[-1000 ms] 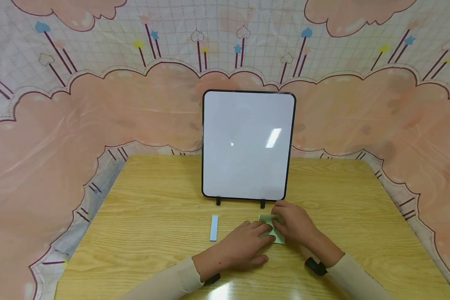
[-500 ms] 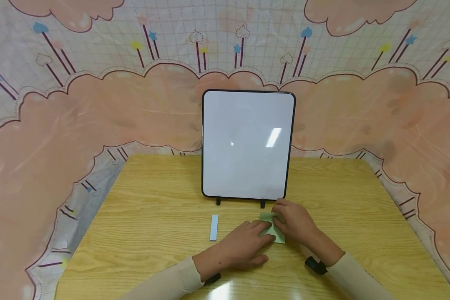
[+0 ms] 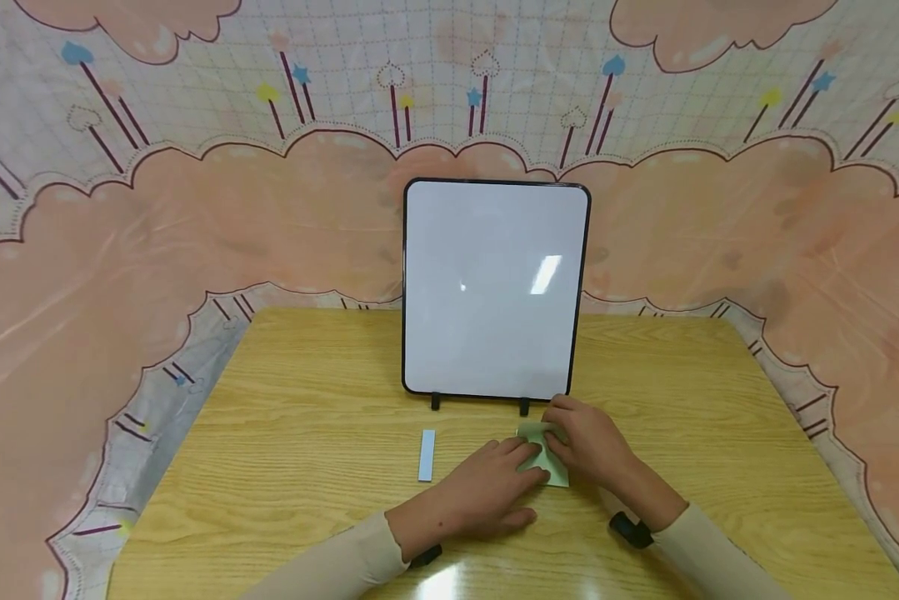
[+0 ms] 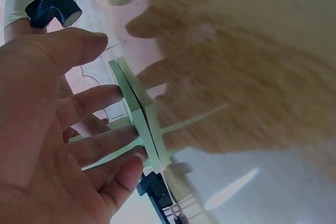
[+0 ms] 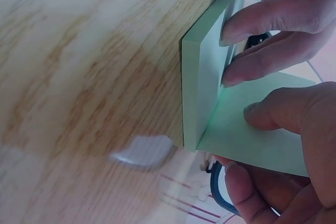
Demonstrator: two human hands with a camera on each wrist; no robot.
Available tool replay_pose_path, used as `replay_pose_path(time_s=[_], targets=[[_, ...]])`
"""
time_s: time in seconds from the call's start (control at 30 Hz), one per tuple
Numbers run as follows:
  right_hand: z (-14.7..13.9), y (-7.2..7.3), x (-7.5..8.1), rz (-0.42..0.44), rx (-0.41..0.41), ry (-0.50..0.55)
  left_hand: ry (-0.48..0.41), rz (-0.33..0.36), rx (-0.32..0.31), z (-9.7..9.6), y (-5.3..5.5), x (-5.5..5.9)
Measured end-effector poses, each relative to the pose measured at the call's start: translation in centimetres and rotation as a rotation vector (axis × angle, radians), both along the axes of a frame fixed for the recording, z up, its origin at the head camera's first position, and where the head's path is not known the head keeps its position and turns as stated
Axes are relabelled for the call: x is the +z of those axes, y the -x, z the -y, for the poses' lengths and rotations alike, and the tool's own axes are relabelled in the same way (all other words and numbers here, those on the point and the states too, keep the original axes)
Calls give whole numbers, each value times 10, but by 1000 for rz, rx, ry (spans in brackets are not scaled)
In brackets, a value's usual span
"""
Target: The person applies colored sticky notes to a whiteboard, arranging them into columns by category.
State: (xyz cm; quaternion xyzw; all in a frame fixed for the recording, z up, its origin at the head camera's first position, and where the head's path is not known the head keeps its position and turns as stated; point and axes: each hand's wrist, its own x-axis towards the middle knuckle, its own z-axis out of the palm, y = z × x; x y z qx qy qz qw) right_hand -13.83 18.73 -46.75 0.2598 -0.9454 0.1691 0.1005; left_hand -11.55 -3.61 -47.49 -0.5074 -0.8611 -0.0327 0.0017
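A pale green sticky note pad (image 3: 558, 477) lies on the table in front of the whiteboard. My left hand (image 3: 488, 492) rests on it from the left, its extended fingertips pressing the pad's face in the right wrist view. With my right hand (image 3: 590, 446) I pinch the top note (image 5: 286, 87) between the thumb (image 5: 270, 111) above and fingers beneath it. That note bends up at a steep angle from the pad (image 5: 205, 72), still joined along one edge. In the left wrist view the pad's layered side (image 4: 137, 108) shows beyond my left fingers.
A whiteboard (image 3: 494, 287) with a black frame stands upright on small black feet behind the pad. To the left lies a narrow pale blue strip (image 3: 427, 456) on the wooden table (image 3: 299, 400). A patterned cloth (image 3: 284, 217) surrounds the table's back and sides.
The raised edge of the top note has come up slightly, with my right hand shifting a little upward. My left hand has stayed nearly still on the pad.
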Motion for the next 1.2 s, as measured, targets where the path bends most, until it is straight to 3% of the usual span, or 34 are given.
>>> replay_pose_path(time_s=[0.33,0.6,0.87,1.2], targets=[[-1,1,2,-6,0,-7,12,20,8,-1,-1,-1],[-1,4,9,-54,16,43,18,-27,-2,-2,-3,-2],[0,6,13,-70,22,76,10,-18,1,-2,-4,-2],[0,10,17,-181,41,129,15,-18,9,-3,-4,-2]])
